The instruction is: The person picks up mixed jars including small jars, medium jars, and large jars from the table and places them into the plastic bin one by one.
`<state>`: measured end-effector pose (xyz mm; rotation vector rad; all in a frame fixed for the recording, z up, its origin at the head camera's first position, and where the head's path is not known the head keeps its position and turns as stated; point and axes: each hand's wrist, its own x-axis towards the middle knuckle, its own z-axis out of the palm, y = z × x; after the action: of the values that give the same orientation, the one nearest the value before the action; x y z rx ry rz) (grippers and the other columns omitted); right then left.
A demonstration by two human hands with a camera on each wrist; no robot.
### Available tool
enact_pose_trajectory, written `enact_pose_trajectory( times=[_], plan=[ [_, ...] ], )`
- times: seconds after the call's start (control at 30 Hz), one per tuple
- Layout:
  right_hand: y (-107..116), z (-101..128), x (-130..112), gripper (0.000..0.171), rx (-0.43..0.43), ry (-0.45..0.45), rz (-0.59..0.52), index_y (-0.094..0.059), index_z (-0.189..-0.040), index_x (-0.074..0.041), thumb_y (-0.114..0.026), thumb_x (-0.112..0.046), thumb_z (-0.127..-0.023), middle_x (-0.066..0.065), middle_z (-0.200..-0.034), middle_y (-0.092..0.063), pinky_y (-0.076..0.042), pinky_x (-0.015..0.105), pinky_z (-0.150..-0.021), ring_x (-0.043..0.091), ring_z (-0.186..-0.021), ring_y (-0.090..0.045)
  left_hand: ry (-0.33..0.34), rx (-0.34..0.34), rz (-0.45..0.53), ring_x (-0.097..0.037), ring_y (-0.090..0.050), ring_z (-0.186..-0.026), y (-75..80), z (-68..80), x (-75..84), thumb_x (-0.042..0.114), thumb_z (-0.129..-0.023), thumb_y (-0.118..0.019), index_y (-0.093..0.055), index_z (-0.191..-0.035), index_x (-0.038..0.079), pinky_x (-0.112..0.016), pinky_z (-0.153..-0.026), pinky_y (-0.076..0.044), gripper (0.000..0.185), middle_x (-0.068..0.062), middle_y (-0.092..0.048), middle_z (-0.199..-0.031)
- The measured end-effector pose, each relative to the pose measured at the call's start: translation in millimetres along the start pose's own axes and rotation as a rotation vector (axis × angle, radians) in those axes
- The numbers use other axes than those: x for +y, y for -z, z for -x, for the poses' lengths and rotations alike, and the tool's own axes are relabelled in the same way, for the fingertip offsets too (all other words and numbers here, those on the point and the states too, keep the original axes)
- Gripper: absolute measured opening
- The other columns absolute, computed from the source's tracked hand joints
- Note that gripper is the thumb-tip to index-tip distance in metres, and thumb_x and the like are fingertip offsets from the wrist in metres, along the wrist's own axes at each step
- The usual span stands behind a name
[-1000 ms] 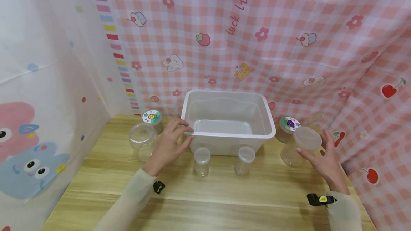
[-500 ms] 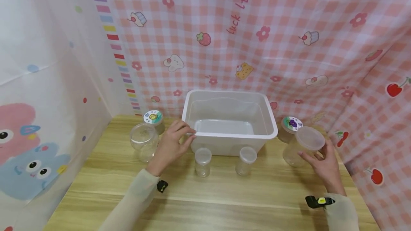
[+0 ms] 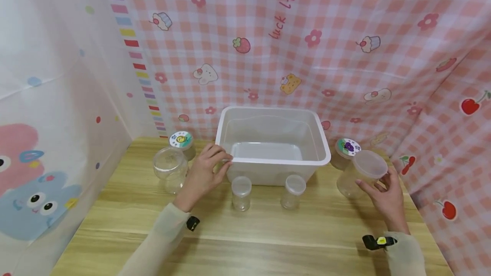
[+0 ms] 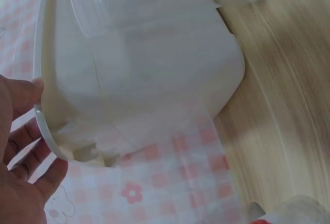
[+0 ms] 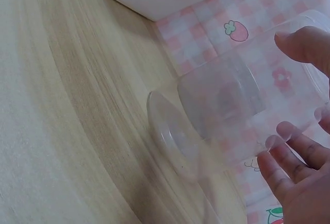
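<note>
A white plastic bin point(image 3: 321, 156) stands at the back middle of the wooden table point(image 3: 268, 237). My left hand point(image 3: 220, 161) grips the rim at its front left corner. In the left wrist view the thumb lies on the bin's point(image 4: 144, 64) rim and the fingers point(image 4: 23, 144) curl under it. My right hand point(image 3: 377, 182) holds a clear jar point(image 3: 350, 180) with a translucent lid point(image 3: 369, 164), right of the bin and slightly tilted. The right wrist view shows thumb and fingers on either side of the jar point(image 5: 221, 100).
Two small lidded clear jars point(image 3: 241, 191) point(image 3: 293, 190) stand in front of the bin. An open clear jar point(image 3: 170, 169) and a sticker-lidded jar point(image 3: 182, 140) sit at the left. Another sticker-lidded jar point(image 3: 345, 150) sits behind the held one. Patterned curtains close in three sides.
My right hand has closed round the clear jar, which now leans slightly. My left hand has stayed on the bin's corner.
</note>
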<state>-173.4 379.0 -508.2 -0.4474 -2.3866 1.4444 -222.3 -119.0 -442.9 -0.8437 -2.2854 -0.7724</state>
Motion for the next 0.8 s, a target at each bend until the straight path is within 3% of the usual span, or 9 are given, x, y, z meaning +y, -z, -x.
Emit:
enact_pose_trajectory(
  times=[0.17, 0.47, 0.8],
  plan=[
    [1, 4, -1, 0.083, 0.013, 0.009, -0.016, -0.037, -0.155, -0.028, -0.084, -0.024, -0.086, -0.018, -0.133, -0.050, -0.043, 0.001, -0.087, -0.005, -0.120, -0.047, -0.005, 0.023, 0.019, -0.018, -0.058, -0.096, -2.8, 0.7, -0.3, 0.011, -0.089, -0.080, -0.075, -0.095, 0.009, -0.031, -0.081, -0.054, 0.008, -0.001, -0.068, -0.095],
    [3, 5, -9, 0.089, 0.018, 0.022, -0.014, -0.031, -0.159, -0.032, -0.083, -0.025, -0.087, -0.016, -0.138, -0.046, -0.041, 0.001, -0.087, -0.004, -0.120, -0.046, -0.014, 0.041, 0.038, -0.019, -0.060, -0.094, -2.8, 1.4, -0.4, 0.008, -0.088, -0.080, -0.076, -0.095, 0.009, -0.033, -0.080, -0.055, 0.008, -0.001, -0.069, -0.094],
    [6, 7, -25, 0.082, 0.049, 0.068, -0.029, -0.040, -0.154, -0.026, -0.084, -0.016, -0.085, -0.024, -0.130, -0.048, -0.041, 0.004, -0.087, -0.006, -0.116, -0.047, -0.010, 0.040, 0.038, -0.018, -0.061, -0.094, -3.6, 1.7, -1.7, 0.008, -0.087, -0.080, -0.076, -0.095, 0.010, -0.033, -0.080, -0.055, 0.009, 0.000, -0.070, -0.094]
  ],
)
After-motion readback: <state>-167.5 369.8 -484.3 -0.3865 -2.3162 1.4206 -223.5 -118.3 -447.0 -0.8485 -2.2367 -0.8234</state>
